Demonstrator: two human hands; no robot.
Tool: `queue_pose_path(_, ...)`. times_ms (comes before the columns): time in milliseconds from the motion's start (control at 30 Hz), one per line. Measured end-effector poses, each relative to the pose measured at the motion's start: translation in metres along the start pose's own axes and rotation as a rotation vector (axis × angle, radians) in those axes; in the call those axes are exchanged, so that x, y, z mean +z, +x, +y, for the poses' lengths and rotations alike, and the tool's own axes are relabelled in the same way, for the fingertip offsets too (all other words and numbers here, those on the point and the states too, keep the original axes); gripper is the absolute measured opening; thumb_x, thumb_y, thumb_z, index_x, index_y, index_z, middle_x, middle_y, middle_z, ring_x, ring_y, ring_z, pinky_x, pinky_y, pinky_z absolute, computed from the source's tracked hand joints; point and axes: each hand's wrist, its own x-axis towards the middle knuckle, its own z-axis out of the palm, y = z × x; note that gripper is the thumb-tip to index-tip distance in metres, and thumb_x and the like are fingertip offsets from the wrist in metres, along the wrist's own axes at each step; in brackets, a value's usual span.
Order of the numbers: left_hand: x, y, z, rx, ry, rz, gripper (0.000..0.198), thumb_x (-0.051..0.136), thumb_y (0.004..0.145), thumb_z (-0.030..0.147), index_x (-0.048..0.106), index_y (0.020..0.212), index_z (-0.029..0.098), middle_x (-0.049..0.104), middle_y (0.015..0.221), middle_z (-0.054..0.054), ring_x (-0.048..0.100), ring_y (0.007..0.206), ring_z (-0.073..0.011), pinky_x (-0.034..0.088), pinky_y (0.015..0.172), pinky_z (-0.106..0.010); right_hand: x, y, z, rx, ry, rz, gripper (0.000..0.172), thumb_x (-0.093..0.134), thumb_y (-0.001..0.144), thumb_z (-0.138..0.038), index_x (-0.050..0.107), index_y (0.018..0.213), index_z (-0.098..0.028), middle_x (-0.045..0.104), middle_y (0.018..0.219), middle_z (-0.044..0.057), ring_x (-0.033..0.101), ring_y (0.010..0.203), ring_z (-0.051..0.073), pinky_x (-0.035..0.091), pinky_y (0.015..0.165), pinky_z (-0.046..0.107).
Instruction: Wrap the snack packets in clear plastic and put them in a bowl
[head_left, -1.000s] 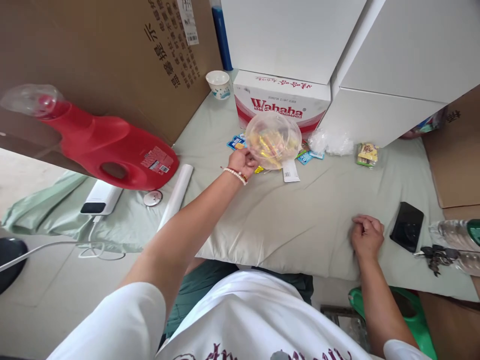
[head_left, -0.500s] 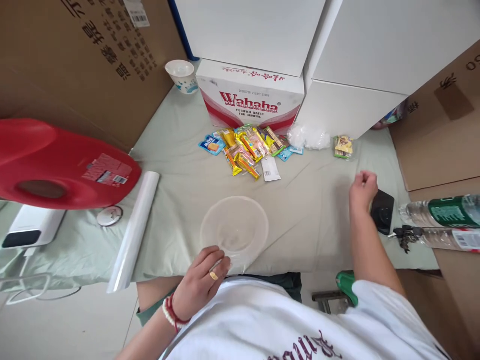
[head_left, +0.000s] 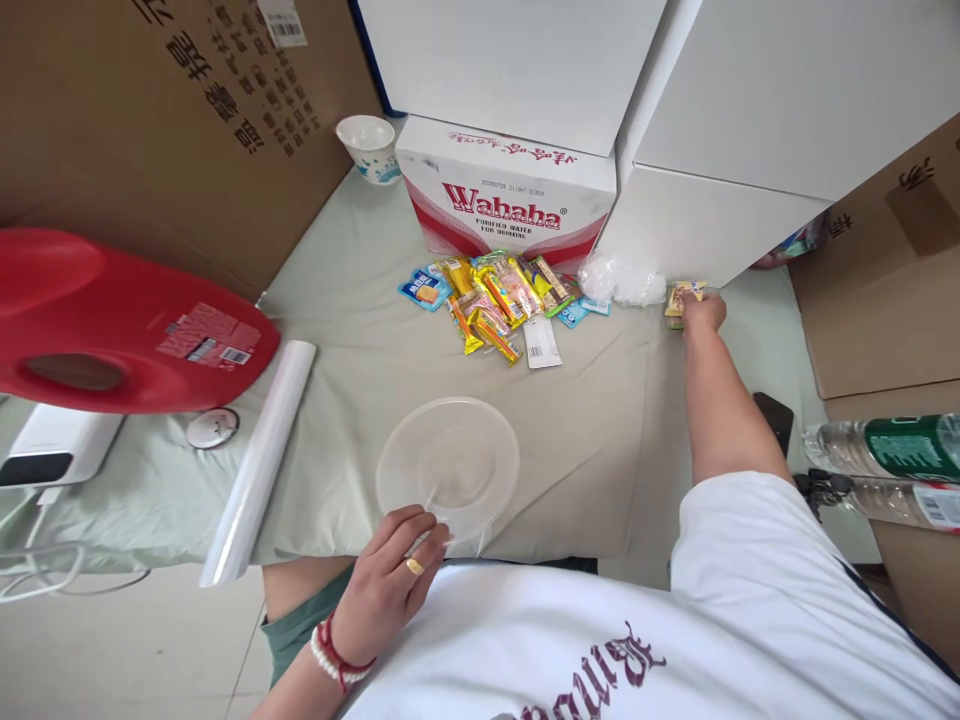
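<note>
The right hand [head_left: 706, 314] is now touching the packet [head_left: 679, 298], its fingers' hold unclear; the left hand [head_left: 394, 575] is still pinching the bowl [head_left: 476, 470], so both are working.

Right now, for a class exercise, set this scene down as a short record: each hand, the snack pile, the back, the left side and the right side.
left hand: fingers at the clear bowl's near rim
right hand: on the yellow packet; its grip is partly hidden
snack pile: wrapped pieces before the Wahaha box
back: white cup left of that box
left side: red jug, white roll
right side: two bottles lying down
</note>
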Motion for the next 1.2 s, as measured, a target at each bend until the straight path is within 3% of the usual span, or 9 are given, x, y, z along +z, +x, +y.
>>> queue_pose_path(133, 0.019, 0.019, -0.002, 0.098, -0.025, -0.036, 0.02, 0.057, 0.096, 0.006, 0.064, 0.111, 0.017, 0.07, 0.097, -0.01, 0.062, 0.099, -0.0222, 0.058, 0.085, -0.036, -0.002, -0.032, 0.008, 0.197, 0.111, 0.216, 0.02, 0.067, 0.088, -0.031, 0.049, 0.093, -0.024, 0.062, 0.092, 0.004, 0.055, 0.087, 0.017, 0.049, 0.085, 0.035)
queue_pose_path(300, 0.047, 0.045, -0.004, 0.138, -0.042, -0.127, 0.018, 0.054, 0.1, 0.011, 0.067, 0.11, 0.019, 0.07, 0.095, -0.008, 0.062, 0.099, -0.022, 0.058, 0.085, -0.035, -0.032, -0.107, -0.004, -0.01, 0.387, 0.224, 0.026, 0.066, 0.087, -0.037, 0.049, 0.102, -0.024, 0.065, 0.1, 0.008, 0.062, 0.087, 0.02, 0.054, 0.081, 0.037)
queue_pose_path(367, 0.056, 0.05, -0.005, 0.128, -0.063, -0.139, 0.02, 0.052, 0.1, 0.012, 0.068, 0.11, 0.02, 0.07, 0.095, -0.009, 0.062, 0.099, -0.0225, 0.058, 0.085, -0.036, -0.044, -0.151, -0.028, -0.15, 0.455, -0.001, 0.036, 0.07, 0.085, -0.047, 0.052, 0.106, -0.024, 0.067, 0.102, 0.007, 0.064, 0.089, 0.022, 0.055, 0.077, 0.037)
queue_pose_path(500, 0.063, 0.053, -0.005, 0.126, -0.095, -0.159, 0.024, 0.052, 0.098, 0.01, 0.068, 0.114, 0.019, 0.069, 0.097, -0.01, 0.061, 0.101, -0.0236, 0.058, 0.086, -0.038, -0.039, -0.237, -0.097, -0.471, 0.223, -0.769, 0.035, 0.072, 0.088, -0.049, 0.062, 0.11, -0.023, 0.071, 0.099, 0.004, 0.066, 0.088, 0.021, 0.053, 0.077, 0.032)
queue_pose_path(600, 0.06, 0.049, -0.002, 0.131, -0.095, -0.123, 0.029, 0.054, 0.095, 0.006, 0.065, 0.12, 0.018, 0.068, 0.108, -0.012, 0.061, 0.111, -0.0252, 0.057, 0.092, -0.04, -0.006, -0.279, -0.132, -0.702, -0.138, -0.948, 0.02, 0.06, 0.098, -0.032, 0.063, 0.113, -0.02, 0.072, 0.105, 0.006, 0.066, 0.088, 0.02, 0.048, 0.077, 0.029)
queue_pose_path(833, 0.04, 0.019, -0.004, -0.004, 0.045, 0.095, 0.044, 0.06, 0.092, 0.007, 0.056, 0.133, 0.021, 0.065, 0.12, -0.014, 0.06, 0.12, -0.0271, 0.056, 0.098, -0.044, 0.053, -0.305, -0.14, -0.888, -0.538, -0.883, 0.025, 0.046, 0.104, -0.019, 0.066, 0.117, -0.01, 0.072, 0.112, 0.019, 0.063, 0.102, 0.029, 0.047, 0.087, 0.037)
queue_pose_path(1000, 0.034, 0.005, -0.021, -0.118, 0.129, 0.154, 0.042, 0.061, 0.093, 0.01, 0.057, 0.133, 0.023, 0.064, 0.12, -0.014, 0.062, 0.117, -0.0284, 0.055, 0.097, -0.046, 0.028, -0.32, -0.141, -1.04, -0.411, -0.642, 0.033, 0.049, 0.105, -0.026, 0.066, 0.131, -0.015, 0.062, 0.14, 0.02, 0.049, 0.134, 0.037, 0.045, 0.104, 0.051)
queue_pose_path(1133, 0.037, 0.002, -0.041, -0.16, 0.147, 0.205, 0.035, 0.061, 0.093, 0.013, 0.061, 0.127, 0.022, 0.064, 0.119, -0.014, 0.062, 0.115, -0.029, 0.054, 0.097, -0.047, -0.004, -0.34, -0.122, -1.18, -0.225, -0.692, 0.045, 0.061, 0.101, -0.048, 0.063, 0.138, -0.023, 0.063, 0.142, 0.012, 0.046, 0.14, 0.033, 0.037, 0.118, 0.053)
queue_pose_path(1200, 0.041, 0.0, -0.05, -0.189, 0.148, 0.194, 0.029, 0.059, 0.094, 0.015, 0.063, 0.122, 0.021, 0.064, 0.117, -0.014, 0.062, 0.114, -0.0294, 0.054, 0.096, -0.047, -0.013, -0.349, -0.103, -1.173, -0.259, -0.71, 0.038, 0.067, 0.098, -0.042, 0.067, 0.131, -0.024, 0.071, 0.127, 0.011, 0.049, 0.137, 0.033, 0.034, 0.12, 0.055)
